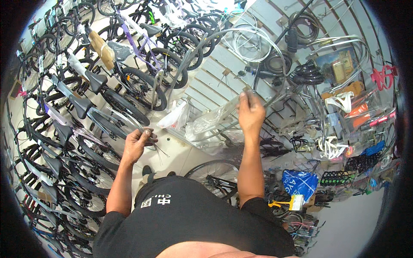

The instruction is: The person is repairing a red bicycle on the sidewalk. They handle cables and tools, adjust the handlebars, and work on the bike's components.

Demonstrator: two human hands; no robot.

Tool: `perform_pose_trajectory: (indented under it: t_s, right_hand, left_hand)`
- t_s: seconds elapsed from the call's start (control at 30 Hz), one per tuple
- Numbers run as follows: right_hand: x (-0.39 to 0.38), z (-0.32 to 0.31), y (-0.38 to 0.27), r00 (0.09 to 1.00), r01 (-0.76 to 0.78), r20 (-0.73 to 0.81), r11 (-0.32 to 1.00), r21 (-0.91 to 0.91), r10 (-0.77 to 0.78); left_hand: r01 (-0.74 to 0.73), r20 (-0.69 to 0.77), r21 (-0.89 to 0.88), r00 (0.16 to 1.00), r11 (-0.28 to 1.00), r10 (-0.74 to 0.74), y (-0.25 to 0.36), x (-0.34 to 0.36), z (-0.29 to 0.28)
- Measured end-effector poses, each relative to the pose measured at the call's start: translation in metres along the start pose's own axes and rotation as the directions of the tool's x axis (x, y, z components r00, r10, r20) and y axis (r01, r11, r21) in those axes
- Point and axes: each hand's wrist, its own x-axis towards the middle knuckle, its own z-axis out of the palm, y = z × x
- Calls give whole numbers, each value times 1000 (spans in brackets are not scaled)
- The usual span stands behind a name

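Wires, thin and silvery, are jutting either side of the pinching left hand; well apart, the right hand is clutching a clear plastic sleeve.

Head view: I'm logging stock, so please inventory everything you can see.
Bicycles: many, mixed colours, left and top
Slatted panel: one, grey, upper right
Light coils: several, whitish, on panel
Black coils: several, black, on panel
White brackets: at least two, white, right
Blue bag: one, blue, lower right
White bag: one, white, centre
Small goods: numerous, mixed colours, right
Clear sleeve: one, transparent, in right hand
Thin wires: several, silvery, in left hand
Black shirt: one, black, bottom
Left hand: one, bare, centre-left
Right hand: one, bare, centre-right
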Motion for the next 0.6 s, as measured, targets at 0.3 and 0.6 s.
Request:
perform_pose_trajectory:
  t_s: [0.3, 0.6]
  right_hand:
    - [72, -9, -89, 975, -186, 193, 870, 456, 107]
    - [74, 2, -83, 987, -147, 136, 840, 522, 89]
  left_hand:
    - [11, 80, -3, 997, 1000, -11, -4, 2, 26]
    - [5, 7, 9, 1000, 1000, -5, -23, -10, 7]
